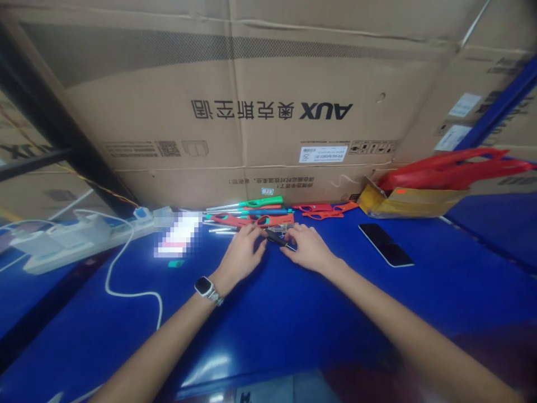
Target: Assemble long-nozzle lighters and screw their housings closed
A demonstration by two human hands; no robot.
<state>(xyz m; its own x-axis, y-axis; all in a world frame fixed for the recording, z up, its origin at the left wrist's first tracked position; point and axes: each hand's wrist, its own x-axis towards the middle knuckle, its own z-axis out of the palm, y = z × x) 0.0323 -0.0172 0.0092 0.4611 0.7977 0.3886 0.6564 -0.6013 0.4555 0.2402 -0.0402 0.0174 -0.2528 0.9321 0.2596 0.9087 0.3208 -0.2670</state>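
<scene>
A small black-handled screwdriver (276, 238) lies between my two hands, its short metal end pointing right. My left hand (242, 253) is closed with thumb and fingers around the left end of the handle. My right hand (310, 249) pinches near the metal end. Just beyond my fingers lie several long-nosed lighters with metal tubes: a green lighter (268, 201), a blue lighter (268, 212) and an orange lighter (274, 220). Small metal pieces (280, 228) rest behind the screwdriver, partly hidden by my fingers.
Red-orange plastic casings (323, 210) lie at the back. A cardboard box (413, 202) holding a red bag (444, 169) and a dark phone (385, 245) are on the right. Left are a power strip (88, 243), a white cable (134, 293) and a green piece (175, 263). Large cartons (268, 73) wall the back.
</scene>
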